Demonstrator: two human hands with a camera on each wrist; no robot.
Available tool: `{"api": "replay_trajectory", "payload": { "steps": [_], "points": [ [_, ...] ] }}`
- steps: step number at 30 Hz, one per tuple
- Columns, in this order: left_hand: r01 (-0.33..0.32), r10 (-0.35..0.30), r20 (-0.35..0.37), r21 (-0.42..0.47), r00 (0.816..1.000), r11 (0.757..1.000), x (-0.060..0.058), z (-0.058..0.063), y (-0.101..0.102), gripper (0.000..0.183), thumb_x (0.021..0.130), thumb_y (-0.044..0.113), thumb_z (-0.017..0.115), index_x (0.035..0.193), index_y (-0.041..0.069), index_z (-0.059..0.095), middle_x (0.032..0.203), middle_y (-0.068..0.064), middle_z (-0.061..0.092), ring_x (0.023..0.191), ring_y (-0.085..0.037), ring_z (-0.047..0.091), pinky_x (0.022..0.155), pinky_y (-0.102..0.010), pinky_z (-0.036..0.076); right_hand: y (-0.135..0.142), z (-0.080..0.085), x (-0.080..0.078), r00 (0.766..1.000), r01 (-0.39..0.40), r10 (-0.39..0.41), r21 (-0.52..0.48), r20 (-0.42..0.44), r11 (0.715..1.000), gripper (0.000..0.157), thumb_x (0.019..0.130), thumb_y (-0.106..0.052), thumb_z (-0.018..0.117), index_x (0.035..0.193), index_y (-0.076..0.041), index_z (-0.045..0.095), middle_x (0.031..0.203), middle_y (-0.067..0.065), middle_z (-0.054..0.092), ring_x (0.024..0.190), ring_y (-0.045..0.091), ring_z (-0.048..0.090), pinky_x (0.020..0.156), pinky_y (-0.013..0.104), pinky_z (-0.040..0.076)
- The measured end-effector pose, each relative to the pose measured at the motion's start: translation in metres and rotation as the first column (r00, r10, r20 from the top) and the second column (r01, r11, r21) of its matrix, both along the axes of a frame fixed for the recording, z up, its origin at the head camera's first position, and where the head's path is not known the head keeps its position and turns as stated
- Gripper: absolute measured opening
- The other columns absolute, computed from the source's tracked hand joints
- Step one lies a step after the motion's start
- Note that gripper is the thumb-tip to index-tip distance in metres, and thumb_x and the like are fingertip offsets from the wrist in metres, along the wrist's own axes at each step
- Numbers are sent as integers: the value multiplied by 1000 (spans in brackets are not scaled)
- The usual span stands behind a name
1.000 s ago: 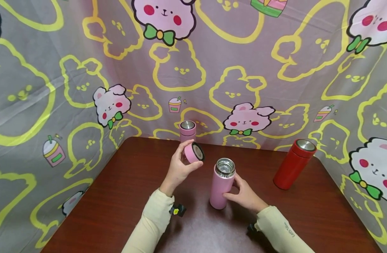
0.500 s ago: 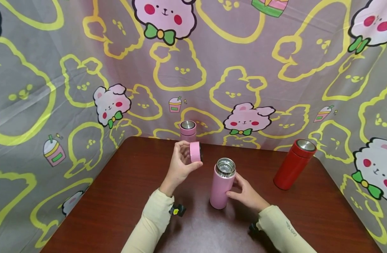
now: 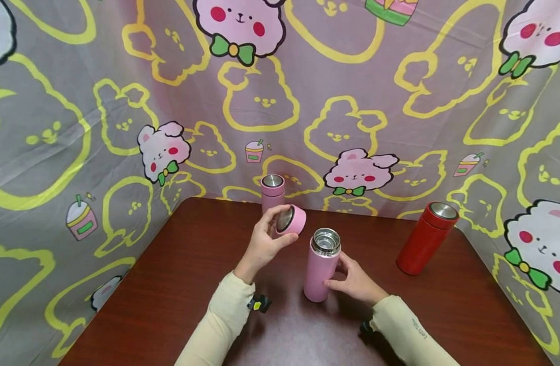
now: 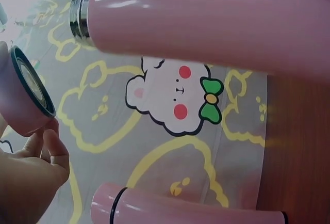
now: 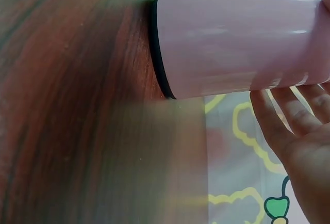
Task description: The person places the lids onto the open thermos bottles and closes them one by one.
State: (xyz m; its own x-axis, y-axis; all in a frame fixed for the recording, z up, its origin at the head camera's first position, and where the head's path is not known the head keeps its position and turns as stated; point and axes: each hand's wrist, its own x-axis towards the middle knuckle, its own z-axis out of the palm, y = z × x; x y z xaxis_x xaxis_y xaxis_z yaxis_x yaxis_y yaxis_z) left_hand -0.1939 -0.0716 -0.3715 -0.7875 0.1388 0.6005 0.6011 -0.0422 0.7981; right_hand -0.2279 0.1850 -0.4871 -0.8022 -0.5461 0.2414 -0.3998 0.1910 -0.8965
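My left hand pinches a pink flask lid in the air, up and to the left of an open pink thermos flask. The lid's steel top faces left in the head view; its dark-ringed underside shows in the left wrist view. Bare steel shows at the flask's neck. Low on its right side, my right hand grips the flask, thumb in front and fingers behind. In the right wrist view, the flask's black base is at the brown tabletop.
Behind my left hand stands a second pink flask with its lid on, partly hidden. A red flask, also lidded, is at the right on the brown table. A cartoon-print cloth hangs around the table's back and sides.
In my left fingers the lid has turned, from its underside facing the head camera to its steel top showing. The left hand has shifted slightly right; the right hand keeps its grip.
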Motion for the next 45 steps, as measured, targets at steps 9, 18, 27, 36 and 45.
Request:
{"api": "replay_trajectory", "payload": {
  "steps": [9, 18, 27, 36, 45],
  "points": [
    [8, 3, 79, -140, 997, 990, -2, 6, 12, 73, 74, -3, 75, 136, -5, 36, 132, -20, 47, 118, -29, 47, 97, -37, 40, -5, -3, -5, 1000, 0, 0, -40, -8, 999, 75, 79, -10, 77, 141, -12, 36, 127, 11, 56, 110, 28, 57, 90, 51, 44],
    [-40, 42, 6, -200, 999, 979, -18, -11, 21, 70, 72, 8, 81, 133, 5, 48, 125, -7, 54, 112, -19, 51, 96, -40, 41, -4, -2, -6, 999, 16, -16, -16, 35, 1000, 80, 77, -16, 79, 143, -21, 35, 130, 6, 54, 113, 29, 55, 92, 53, 43],
    [-10, 19, 39, -239, 999, 971, -6, 4, 29, 70, 72, 6, 80, 133, 0, 46, 126, -12, 55, 111, -20, 54, 94, -37, 43, -3, 4, -2, 1000, -4, 5, 20, -19, 1000, 73, 82, -11, 74, 143, -8, 34, 128, 13, 56, 112, 28, 56, 93, 49, 43],
    [-30, 39, 31, -264, 999, 964, -17, -8, 34, 71, 70, 15, 84, 132, 6, 50, 123, -4, 56, 108, -15, 54, 92, -32, 45, -1, -7, -7, 998, -15, 15, 0, -62, 1000, 70, 83, -13, 73, 142, -9, 36, 124, 12, 59, 108, 21, 58, 90, 34, 47],
    [-54, 59, 6, -307, 998, 950, -19, -10, 39, 68, 70, 19, 85, 130, 11, 53, 118, 0, 56, 106, -12, 54, 90, -32, 46, 2, -7, -6, 999, -34, 34, -17, -42, 999, 64, 87, -8, 67, 142, -1, 34, 130, 20, 53, 113, 19, 56, 92, 31, 46]
  ]
}}
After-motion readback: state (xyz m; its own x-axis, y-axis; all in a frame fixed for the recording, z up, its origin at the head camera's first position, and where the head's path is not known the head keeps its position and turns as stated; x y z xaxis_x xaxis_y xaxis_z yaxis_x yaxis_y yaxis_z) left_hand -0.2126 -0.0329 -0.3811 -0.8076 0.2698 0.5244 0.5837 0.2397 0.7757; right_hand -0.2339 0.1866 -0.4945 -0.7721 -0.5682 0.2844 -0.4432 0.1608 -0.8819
